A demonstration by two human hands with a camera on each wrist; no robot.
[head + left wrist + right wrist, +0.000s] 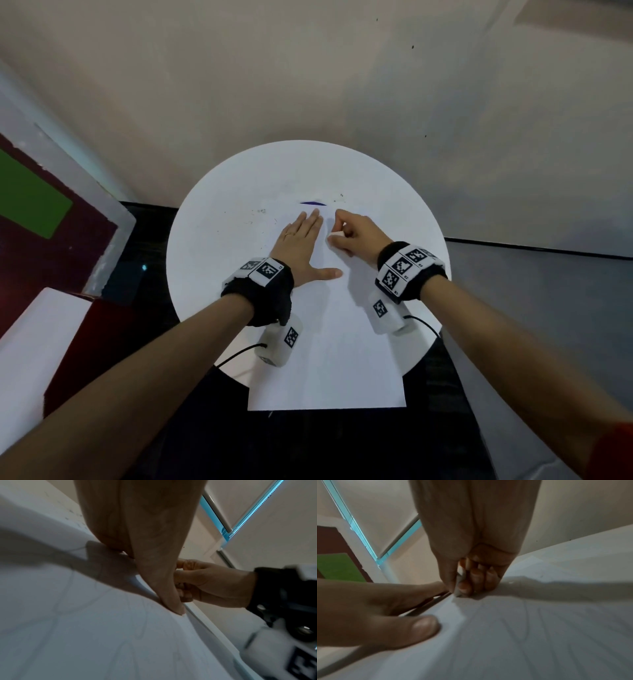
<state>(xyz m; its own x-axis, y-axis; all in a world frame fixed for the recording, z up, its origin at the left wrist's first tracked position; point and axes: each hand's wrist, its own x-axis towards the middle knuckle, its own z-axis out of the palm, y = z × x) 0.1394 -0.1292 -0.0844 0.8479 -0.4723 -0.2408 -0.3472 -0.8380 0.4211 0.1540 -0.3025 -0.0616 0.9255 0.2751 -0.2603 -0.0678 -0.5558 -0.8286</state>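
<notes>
A white sheet of paper (329,359) lies on a round white table (212,240), and its near edge hangs over the table's front. My left hand (303,240) presses flat on the paper with straight fingers and the thumb spread to the right (171,599). Just to its right, my right hand (352,233) is curled around a small white stub (337,234), pinching it between thumb and fingers. The stub's tip (458,588) touches the paper (522,635) beside the left hand (368,608). A short dark blue mark (312,202) shows at the paper's far edge.
A maroon board with a green patch (30,205) leans at the left, with a white block (34,342) in front of it. A pale wall rises close behind the table. Dark floor lies below, and thin black cables (236,353) run from the wrist cameras.
</notes>
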